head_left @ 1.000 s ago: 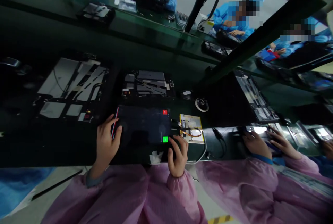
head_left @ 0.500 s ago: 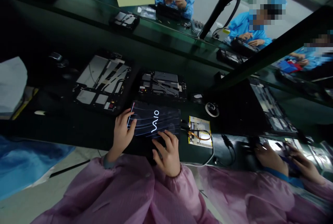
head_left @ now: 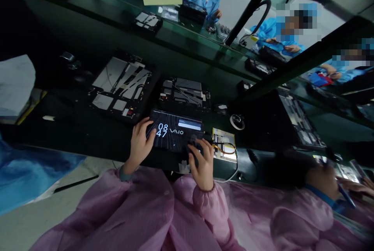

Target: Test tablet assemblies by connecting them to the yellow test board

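The person wears a loose, pale pink smock (head_left: 117, 212) of thin, faintly shiny cloth that falls in soft creases over the arms and lap. The right sleeve (head_left: 209, 200) bunches into a puffy gathered cuff at the wrist. At the left wrist, a narrow grey-blue band (head_left: 124, 174) shows past the pink cloth. The left hand (head_left: 139, 146) and right hand (head_left: 203, 165) are bare.

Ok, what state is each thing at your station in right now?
Tablet: screen lit, showing 08 47 and VAIO
Left hand: holding tablet's left edge
Right hand: holding tablet's lower right corner
Board: lying flat, orange ribbon cable on it
Left casing: open, insides exposed
Right casing: open, components exposed
Tape roll: lying flat
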Demonstrator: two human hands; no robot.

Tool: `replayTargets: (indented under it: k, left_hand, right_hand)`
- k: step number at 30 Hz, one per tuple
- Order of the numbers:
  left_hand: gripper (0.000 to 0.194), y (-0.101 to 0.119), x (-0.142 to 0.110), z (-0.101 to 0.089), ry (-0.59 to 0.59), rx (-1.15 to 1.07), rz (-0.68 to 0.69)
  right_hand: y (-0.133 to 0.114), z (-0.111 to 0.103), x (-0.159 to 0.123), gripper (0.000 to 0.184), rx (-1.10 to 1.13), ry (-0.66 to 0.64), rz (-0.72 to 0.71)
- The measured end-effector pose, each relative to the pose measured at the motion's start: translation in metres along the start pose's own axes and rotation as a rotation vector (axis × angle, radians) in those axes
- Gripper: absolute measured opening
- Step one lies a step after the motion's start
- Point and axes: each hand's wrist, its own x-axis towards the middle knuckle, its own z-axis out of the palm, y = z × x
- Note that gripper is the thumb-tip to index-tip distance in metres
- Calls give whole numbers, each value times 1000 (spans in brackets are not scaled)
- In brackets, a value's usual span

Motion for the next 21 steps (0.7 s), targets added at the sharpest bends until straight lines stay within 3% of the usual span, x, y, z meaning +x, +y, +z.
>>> replayTargets:
  k: [4, 7, 11, 16, 21]
  left_hand:
    - [26, 0, 1, 1, -2, 12, 5]
    - [27, -1, 1, 1, -4, 16, 12]
    - [27, -3, 0, 1, 1, 5, 10]
    - [27, -3, 0, 1, 9, 10, 4]
    - [28, -3, 0, 0, -6, 19, 25]
  right_hand:
    - [-7, 17, -5, 29, -68, -138, -78]
    - [-6, 30, 12, 37, -151, -46, 16]
    - [4, 25, 23, 35, -104, 57, 39]
    - [9, 14, -5, 31, 1, -3, 23]
    - [-6, 13, -22, 29, 48, -44, 7]
